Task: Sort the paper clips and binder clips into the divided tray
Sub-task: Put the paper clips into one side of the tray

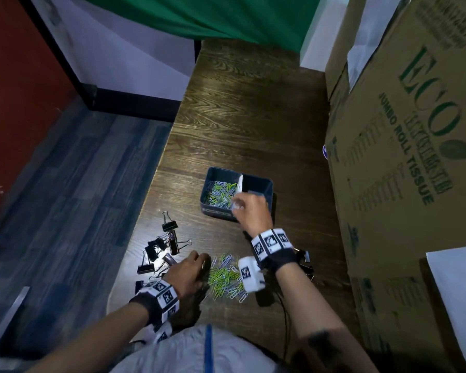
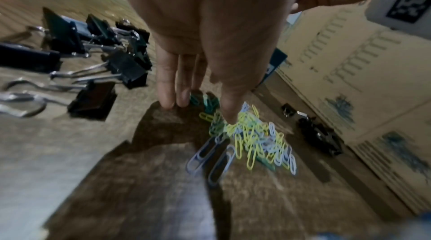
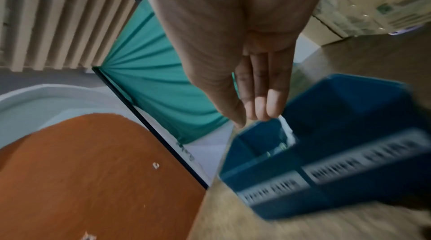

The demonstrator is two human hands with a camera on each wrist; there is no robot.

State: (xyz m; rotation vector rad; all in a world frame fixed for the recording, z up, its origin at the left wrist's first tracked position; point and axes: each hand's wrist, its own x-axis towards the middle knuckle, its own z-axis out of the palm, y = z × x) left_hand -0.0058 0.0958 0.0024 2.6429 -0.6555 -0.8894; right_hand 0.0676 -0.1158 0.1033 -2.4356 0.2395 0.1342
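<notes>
A blue divided tray stands mid-table, with several paper clips in its left compartment beside a white divider. My right hand hovers over the tray's near rim. In the right wrist view, the right hand has straight fingers held together above the tray, and no clip shows between them. My left hand reaches down at a loose pile of green and pale paper clips. The left hand's fingertips are straight and touch the table, with the thumb on the pile.
Several black binder clips lie left of the pile, near the table's left edge. A few more binder clips sit against the stacked cardboard boxes that wall off the right side. A black cable runs off the near edge.
</notes>
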